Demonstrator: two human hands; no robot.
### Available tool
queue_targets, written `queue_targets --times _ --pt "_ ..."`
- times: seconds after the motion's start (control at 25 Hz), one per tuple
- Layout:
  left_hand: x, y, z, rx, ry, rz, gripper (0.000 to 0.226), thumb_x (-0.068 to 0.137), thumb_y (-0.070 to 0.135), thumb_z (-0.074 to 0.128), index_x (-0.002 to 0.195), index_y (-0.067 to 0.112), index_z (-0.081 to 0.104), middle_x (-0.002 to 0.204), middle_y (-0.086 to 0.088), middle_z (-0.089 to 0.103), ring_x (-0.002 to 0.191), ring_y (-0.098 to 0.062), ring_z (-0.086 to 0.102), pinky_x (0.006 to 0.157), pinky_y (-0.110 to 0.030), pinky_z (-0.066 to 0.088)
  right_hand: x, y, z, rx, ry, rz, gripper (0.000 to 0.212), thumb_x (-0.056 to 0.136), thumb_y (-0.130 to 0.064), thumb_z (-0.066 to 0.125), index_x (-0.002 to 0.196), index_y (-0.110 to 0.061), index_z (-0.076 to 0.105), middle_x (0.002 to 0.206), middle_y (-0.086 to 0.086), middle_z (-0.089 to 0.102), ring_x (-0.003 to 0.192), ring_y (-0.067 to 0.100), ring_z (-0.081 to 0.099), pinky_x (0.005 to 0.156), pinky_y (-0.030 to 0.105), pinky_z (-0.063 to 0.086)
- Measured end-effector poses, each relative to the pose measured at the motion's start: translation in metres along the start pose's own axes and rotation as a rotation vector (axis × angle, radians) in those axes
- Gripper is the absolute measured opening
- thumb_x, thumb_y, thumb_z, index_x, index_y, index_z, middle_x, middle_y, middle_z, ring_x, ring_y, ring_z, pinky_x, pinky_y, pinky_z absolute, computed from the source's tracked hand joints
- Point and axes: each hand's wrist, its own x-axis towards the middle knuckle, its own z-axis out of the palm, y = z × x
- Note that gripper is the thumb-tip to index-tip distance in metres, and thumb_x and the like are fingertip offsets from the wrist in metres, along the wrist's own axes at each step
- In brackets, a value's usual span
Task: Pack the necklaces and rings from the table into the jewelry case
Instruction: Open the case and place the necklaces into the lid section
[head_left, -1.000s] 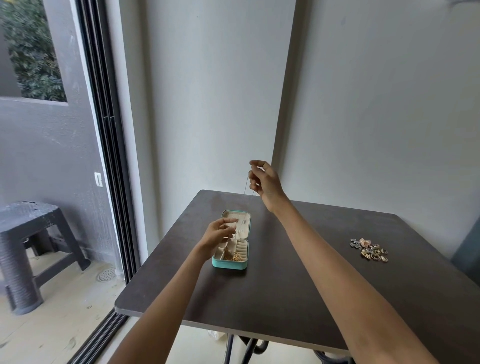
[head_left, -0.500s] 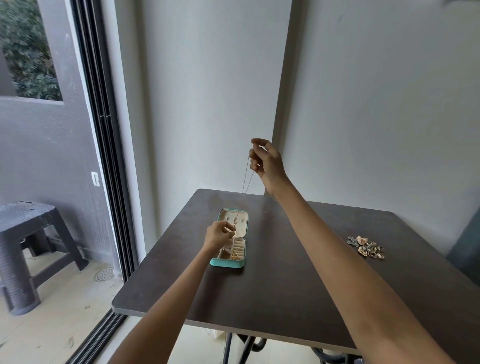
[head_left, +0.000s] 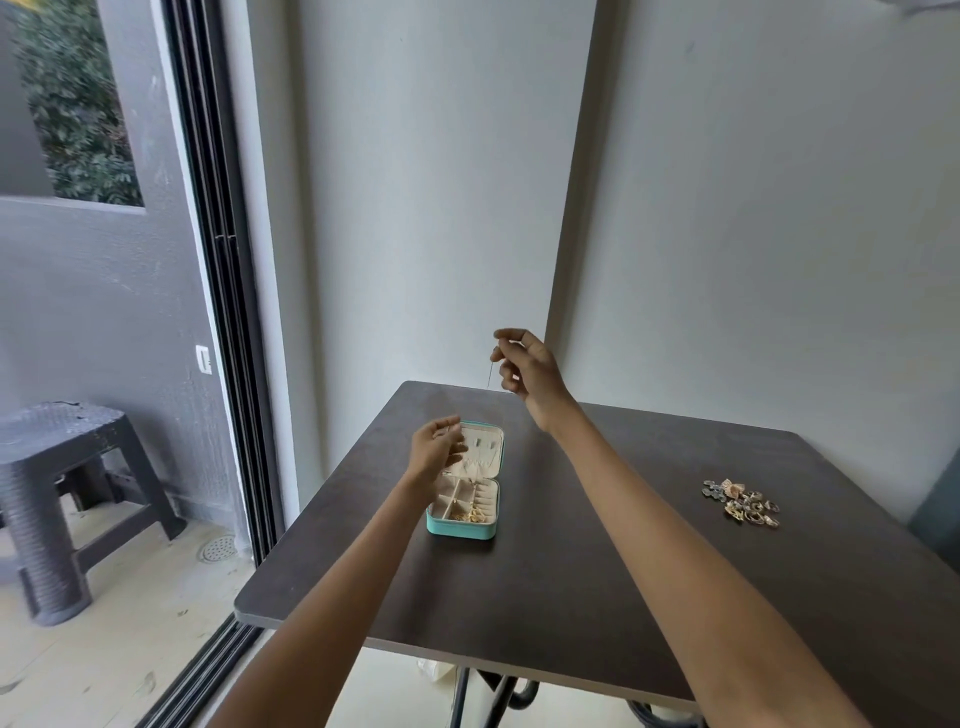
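Up above the far edge of the dark table (head_left: 545, 571), the right hand (head_left: 527, 371) is held in the air. Its thumb and first finger are pinched together on the top of a thin necklace (head_left: 490, 374), and the other fingers are curled in. The chain hangs straight down from the pinch, but it is so fine that its lower part cannot be followed against the wall and table. Lower down, the left hand (head_left: 435, 451) floats just over the left side of the open jewelry case (head_left: 465, 499). Its fingers are loosely bent with the tips close together, and it may be holding the bottom end of the chain, but that is too small to tell. The little case is teal on the outside and cream on the inside, and it sits on the table near the left side. Its lid lies open and flat toward the wall. Some gold pieces (head_left: 470, 515) lie in the front part of the case. Far off to the right, well apart from the case, a small pile of rings (head_left: 743, 503) sits on the table. A dark stool (head_left: 57, 467) stands outside past the sliding door.
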Motion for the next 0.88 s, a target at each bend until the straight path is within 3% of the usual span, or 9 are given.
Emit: queue_targets --times 0.16,0.24,0.36,0.52,0.68,0.72,0.8,0.88 --pt "-0.001 0.03 0.005 -0.233 -0.07 -0.036 0.011 0.094 0.003 0.05 0.096 0.01 0.058 0.074 -0.005 0.055 0.051 -0.011 0.054 0.057 -0.024 0.048 -0.002 0.018 -0.01 -0.154 -0.023 0.06 0.022 0.093 -0.005 0.044 0.091 -0.017 0.062 0.071 -0.001 0.056 0.039 0.004 0.029 0.036 0.014 0.02" --pt "-0.001 0.038 0.004 -0.228 -0.093 -0.023 0.01 0.094 0.004 0.051 0.094 0.011 0.058 0.079 -0.005 0.058 0.049 -0.01 0.053 0.058 -0.025 0.046 -0.003 0.023 -0.015 -0.419 -0.067 0.077 0.029 0.092 -0.004 0.04 0.09 -0.016 0.067 0.067 -0.004 0.054 0.039 0.003 0.029 0.038 0.014 0.022" --pt "0.001 0.04 0.0 -0.091 -0.093 0.01 0.014 0.09 0.003 0.055 0.093 0.015 0.062 0.08 -0.002 0.062 0.042 -0.004 0.041 0.053 -0.02 0.037 -0.001 0.033 -0.023 -0.911 -0.127 0.042 0.036 0.091 -0.007 0.037 0.09 -0.011 0.073 0.064 -0.014 0.055 0.053 0.002 0.044 0.053 0.018 0.032" --pt "0.0 0.03 -0.004 0.072 -0.088 0.024 0.023 0.089 -0.002 0.054 0.106 0.006 0.067 0.075 0.008 0.07 0.038 0.0 0.032 0.043 -0.012 0.032 0.001 0.027 -0.028 -0.873 -0.012 -0.006 0.037 0.089 -0.006 0.038 0.095 -0.014 0.073 0.073 -0.005 0.061 0.065 0.009 0.053 0.063 0.024 0.04" --pt "-0.003 0.017 -0.002 0.176 -0.06 0.003 0.035 0.087 -0.012 0.043 0.113 0.0 0.065 0.081 -0.004 0.063 0.037 0.0 0.036 0.043 -0.012 0.035 0.005 0.012 -0.026 -0.801 -0.017 -0.123 0.039 0.09 0.001 0.037 0.102 -0.012 0.072 0.099 0.006 0.066 0.096 0.014 0.059 0.088 0.025 0.043" --pt "-0.003 0.015 -0.001 0.209 -0.061 0.008 0.038 0.086 -0.013 0.041 0.113 -0.001 0.065 0.081 -0.008 0.062 0.036 0.0 0.037 0.043 -0.012 0.036 0.005 0.008 -0.025 -0.787 -0.008 -0.151 0.04 0.09 0.002 0.036 0.104 -0.012 0.071 0.104 0.006 0.067 0.093 0.009 0.059 0.086 0.022 0.044" --pt "-0.002 0.012 -0.001 0.274 -0.076 0.02 0.039 0.087 -0.014 0.04 0.113 -0.001 0.065 0.088 -0.013 0.061 0.035 0.0 0.042 0.042 -0.012 0.04 0.003 -0.001 -0.022 -0.732 0.009 -0.178 0.041 0.09 0.003 0.035 0.107 -0.012 0.069 0.108 0.002 0.066 0.068 -0.001 0.053 0.068 0.013 0.043" --pt "-0.002 0.008 0.0 0.35 -0.122 0.023 0.036 0.087 -0.014 0.041 0.112 -0.003 0.065 0.093 -0.012 0.063 0.037 -0.001 0.051 0.045 -0.014 0.047 0.003 -0.01 -0.018 -0.658 0.003 -0.177 0.04 0.09 0.001 0.035 0.11 -0.013 0.067 0.109 -0.002 0.064 0.053 0.005 0.046 0.049 0.009 0.038"
